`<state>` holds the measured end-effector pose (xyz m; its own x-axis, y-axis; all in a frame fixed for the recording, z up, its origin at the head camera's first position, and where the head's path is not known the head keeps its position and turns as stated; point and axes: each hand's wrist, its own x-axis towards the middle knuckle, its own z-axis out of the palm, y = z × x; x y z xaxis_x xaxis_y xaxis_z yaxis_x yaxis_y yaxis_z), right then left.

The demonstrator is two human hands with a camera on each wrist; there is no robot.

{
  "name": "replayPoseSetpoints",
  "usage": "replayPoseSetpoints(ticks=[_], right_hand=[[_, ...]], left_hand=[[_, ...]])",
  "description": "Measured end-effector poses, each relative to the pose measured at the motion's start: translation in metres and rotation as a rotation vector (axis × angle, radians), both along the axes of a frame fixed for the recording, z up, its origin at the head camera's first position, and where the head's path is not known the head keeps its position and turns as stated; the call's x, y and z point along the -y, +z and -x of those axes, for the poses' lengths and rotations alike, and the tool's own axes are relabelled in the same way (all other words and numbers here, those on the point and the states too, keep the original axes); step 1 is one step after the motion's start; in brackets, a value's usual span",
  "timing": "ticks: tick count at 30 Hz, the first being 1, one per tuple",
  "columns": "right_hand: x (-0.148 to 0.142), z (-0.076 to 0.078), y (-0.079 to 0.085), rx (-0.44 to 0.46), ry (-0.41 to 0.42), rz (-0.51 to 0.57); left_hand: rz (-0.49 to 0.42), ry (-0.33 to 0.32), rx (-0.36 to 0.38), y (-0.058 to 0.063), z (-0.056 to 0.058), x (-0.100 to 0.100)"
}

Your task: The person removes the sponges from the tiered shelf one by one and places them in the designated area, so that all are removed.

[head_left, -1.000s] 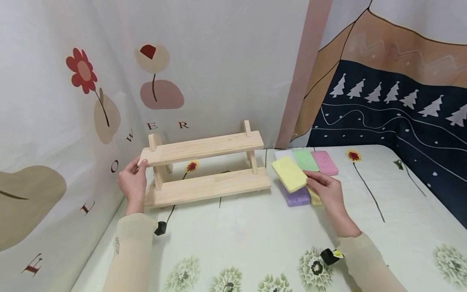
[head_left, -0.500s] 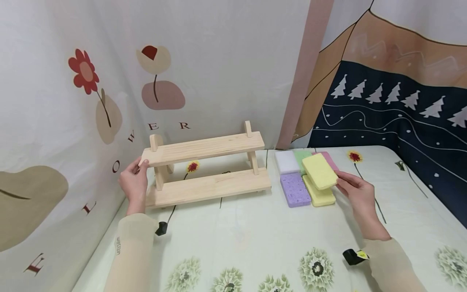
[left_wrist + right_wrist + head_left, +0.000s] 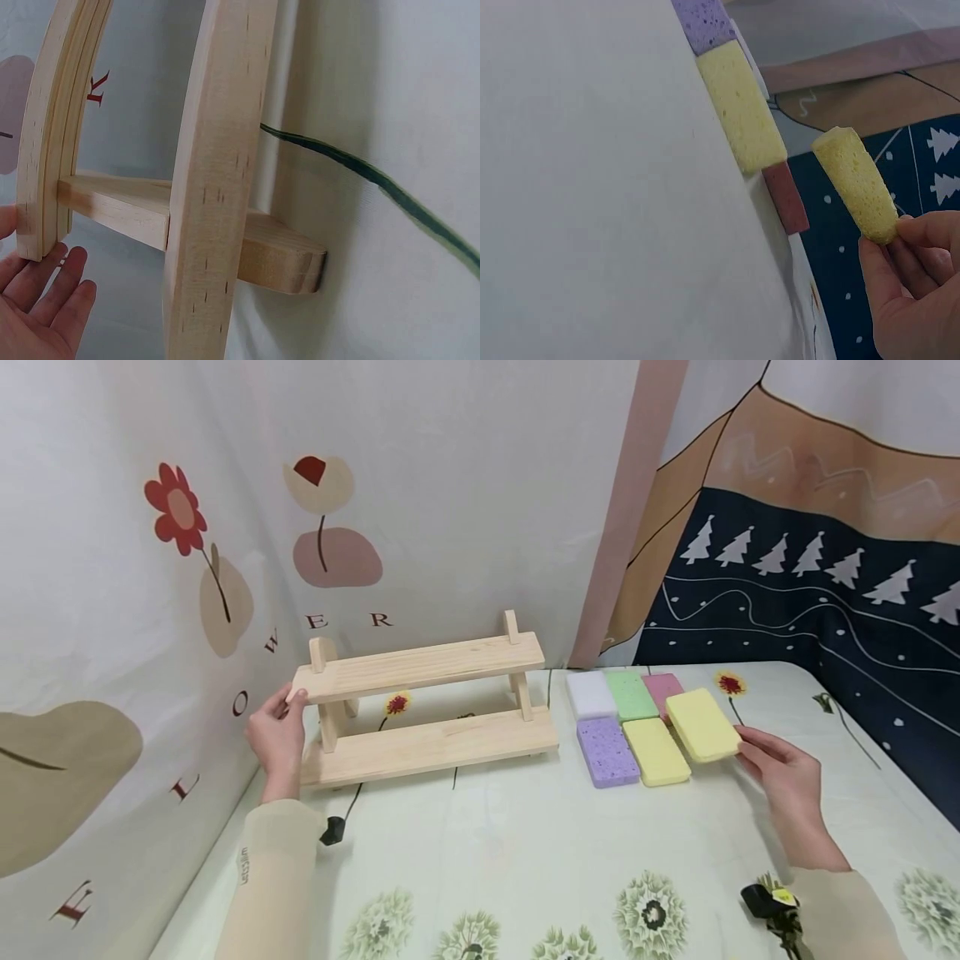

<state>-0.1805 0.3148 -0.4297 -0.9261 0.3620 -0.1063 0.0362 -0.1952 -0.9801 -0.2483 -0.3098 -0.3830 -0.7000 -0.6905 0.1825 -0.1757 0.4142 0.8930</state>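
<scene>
My right hand (image 3: 783,777) pinches one end of a yellow sponge (image 3: 702,725) between thumb and fingers. In the right wrist view the held sponge (image 3: 856,187) shows edge-on, apart from the others. Left of it, a second yellow sponge (image 3: 656,752) lies on the cloth beside a purple sponge (image 3: 608,752). Behind these sit a white sponge (image 3: 591,695), a green sponge (image 3: 631,695) and a pink sponge (image 3: 663,692), the last partly hidden. My left hand (image 3: 277,739) grips the left end of the upper board of a two-tier wooden shelf (image 3: 427,667), thumb on top.
A pale flower-print cloth (image 3: 510,852) covers the table. Hanging fabric (image 3: 457,485) rises close behind the shelf, and a dark tree-print panel (image 3: 787,610) stands at the right. The shelf's lower board (image 3: 442,745) juts toward me.
My right hand has carried the yellow sponge rightward, from over the white and purple sponges to the right end of the group. The left hand stays on the shelf.
</scene>
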Motion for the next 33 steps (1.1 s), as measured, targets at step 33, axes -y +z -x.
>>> replayPoseSetpoints(ticks=[33], right_hand=[[-0.023,0.000,-0.026,0.159,0.192,-0.263]], left_hand=[[-0.033,0.000,0.014,0.000,0.001,0.000]])
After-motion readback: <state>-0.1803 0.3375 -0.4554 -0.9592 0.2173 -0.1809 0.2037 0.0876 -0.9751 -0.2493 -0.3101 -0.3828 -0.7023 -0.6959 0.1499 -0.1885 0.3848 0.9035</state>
